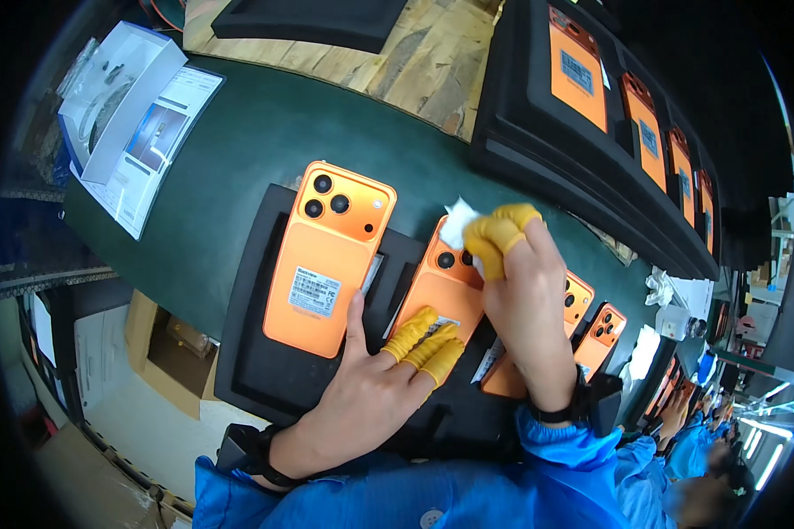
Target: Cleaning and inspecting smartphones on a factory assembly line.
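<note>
My left hand (370, 388), with yellow finger cots on several fingers, lies with fingers stretched over the lower part of an orange smartphone (445, 293). That phone lies back side up, its camera lenses near the far end. My right hand (520, 273), also in yellow finger cots, pinches a white wipe (459, 224) against the phone's camera end. To the left, another orange smartphone (329, 257) with a white label lies across the black foam tray (249, 353). Further right lie two more orange phones, one (503, 379) partly behind my right wrist, the other (598, 339) beyond it.
Stacked black foam trays (520, 132) with several orange phones stand at the far right on the green table (238, 132). A white box (123, 97) and printed sheet (181, 101) lie far left. An open cardboard box (172, 353) sits below the left edge. Blue-sleeved people work at right.
</note>
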Demonstrator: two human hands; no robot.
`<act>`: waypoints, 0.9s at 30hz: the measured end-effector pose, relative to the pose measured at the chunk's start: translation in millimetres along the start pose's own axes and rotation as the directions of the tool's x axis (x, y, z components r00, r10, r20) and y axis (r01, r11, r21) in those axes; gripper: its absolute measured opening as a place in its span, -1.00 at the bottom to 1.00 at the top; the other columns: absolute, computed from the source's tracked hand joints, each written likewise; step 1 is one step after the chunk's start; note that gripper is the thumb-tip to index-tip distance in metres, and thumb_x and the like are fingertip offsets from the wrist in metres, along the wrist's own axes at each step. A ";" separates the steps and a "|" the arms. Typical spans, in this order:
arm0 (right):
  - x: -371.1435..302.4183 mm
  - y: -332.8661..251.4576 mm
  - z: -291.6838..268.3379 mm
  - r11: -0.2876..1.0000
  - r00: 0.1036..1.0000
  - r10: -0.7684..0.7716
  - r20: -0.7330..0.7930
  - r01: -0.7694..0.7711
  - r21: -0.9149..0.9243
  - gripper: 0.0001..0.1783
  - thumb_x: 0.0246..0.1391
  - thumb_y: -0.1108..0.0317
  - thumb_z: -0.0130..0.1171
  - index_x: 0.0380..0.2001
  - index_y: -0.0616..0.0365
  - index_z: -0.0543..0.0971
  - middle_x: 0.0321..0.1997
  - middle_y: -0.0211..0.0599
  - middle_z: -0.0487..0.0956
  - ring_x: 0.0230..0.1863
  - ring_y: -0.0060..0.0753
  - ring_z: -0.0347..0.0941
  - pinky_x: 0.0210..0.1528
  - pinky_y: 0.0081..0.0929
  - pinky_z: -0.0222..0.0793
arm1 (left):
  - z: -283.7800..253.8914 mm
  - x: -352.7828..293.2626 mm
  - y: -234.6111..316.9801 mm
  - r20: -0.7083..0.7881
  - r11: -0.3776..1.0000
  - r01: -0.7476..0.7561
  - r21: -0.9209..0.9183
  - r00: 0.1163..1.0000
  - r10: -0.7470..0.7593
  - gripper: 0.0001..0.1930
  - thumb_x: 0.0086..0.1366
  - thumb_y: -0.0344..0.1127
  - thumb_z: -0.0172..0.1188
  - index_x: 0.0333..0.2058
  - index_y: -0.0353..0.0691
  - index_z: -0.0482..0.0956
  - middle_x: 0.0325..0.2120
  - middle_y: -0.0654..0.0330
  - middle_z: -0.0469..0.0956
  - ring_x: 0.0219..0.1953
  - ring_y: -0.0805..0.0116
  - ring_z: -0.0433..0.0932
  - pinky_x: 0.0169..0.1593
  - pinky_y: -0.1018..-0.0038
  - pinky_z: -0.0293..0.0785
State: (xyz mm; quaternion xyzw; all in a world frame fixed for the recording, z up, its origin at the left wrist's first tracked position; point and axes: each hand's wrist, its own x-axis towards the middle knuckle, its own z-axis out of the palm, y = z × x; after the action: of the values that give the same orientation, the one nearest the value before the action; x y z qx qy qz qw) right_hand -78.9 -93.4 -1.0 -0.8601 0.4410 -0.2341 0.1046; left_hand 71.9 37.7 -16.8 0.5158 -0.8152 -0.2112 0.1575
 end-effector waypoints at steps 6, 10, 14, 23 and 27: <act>-4.4 18.0 -11.6 0.996 0.998 -0.063 0.032 0.060 0.064 -0.74 -0.28 0.69 0.23 -0.40 0.26 0.57 -0.35 -0.12 0.48 -0.33 -0.04 0.46 -0.30 -0.34 0.42 | 3.5 5.7 0.9 -0.083 0.999 0.030 -0.039 0.996 -0.033 -0.65 0.12 -0.28 0.21 -0.09 -0.17 0.56 -0.30 0.23 0.63 -0.05 0.44 0.55 0.18 -0.47 -0.36; 6.8 4.5 -4.8 0.996 0.996 -0.086 0.034 0.085 0.026 -0.76 -0.24 0.66 0.24 -0.38 0.25 0.58 -0.33 -0.12 0.48 -0.32 -0.07 0.46 -0.29 -0.35 0.42 | 1.9 0.7 -1.1 -0.047 1.000 0.014 -0.019 0.999 -0.014 -0.66 0.12 -0.29 0.21 -0.10 -0.18 0.57 -0.25 0.23 0.62 -0.03 0.44 0.54 0.17 -0.48 -0.37; -3.4 0.2 -3.8 0.998 0.998 -0.055 -0.035 0.055 0.005 -0.76 -0.21 0.61 0.28 -0.36 0.22 0.58 -0.30 -0.16 0.49 -0.32 -0.08 0.45 -0.29 -0.32 0.43 | 4.2 2.1 -1.1 -0.081 0.999 0.019 -0.046 0.996 -0.022 -0.67 0.13 -0.28 0.21 -0.10 -0.18 0.57 -0.23 0.22 0.62 -0.02 0.43 0.53 0.16 -0.49 -0.40; -8.0 1.0 -2.1 0.959 0.961 -0.274 0.026 0.275 -0.070 -0.62 -0.30 0.55 0.19 -0.25 0.30 0.56 -0.25 -0.13 0.46 -0.35 -0.18 0.39 -0.26 -0.39 0.40 | 3.1 3.7 0.8 -0.126 0.992 0.023 -0.121 0.991 -0.038 -0.90 0.10 -0.39 0.14 -0.40 -0.23 0.60 -0.77 0.26 0.35 -0.61 0.46 0.48 0.19 -0.46 -0.33; -8.0 8.9 -8.6 0.927 0.928 -0.356 0.106 0.365 -0.083 -0.59 -0.32 0.45 0.15 -0.25 0.29 0.57 -0.26 -0.19 0.45 -0.38 -0.24 0.35 -0.23 -0.41 0.40 | 1.0 0.8 -0.7 -0.002 0.999 0.025 -0.043 1.000 -0.025 -0.67 0.07 -0.31 0.24 -0.14 -0.23 0.58 -0.36 0.20 0.63 -0.10 0.41 0.58 0.17 -0.48 -0.44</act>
State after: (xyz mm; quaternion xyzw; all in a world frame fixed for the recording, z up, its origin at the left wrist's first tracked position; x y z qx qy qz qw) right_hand -93.5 -91.9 0.6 -0.9403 0.2815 -0.1881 0.0357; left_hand 71.6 36.9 -17.9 0.5226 -0.8037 -0.2300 0.1672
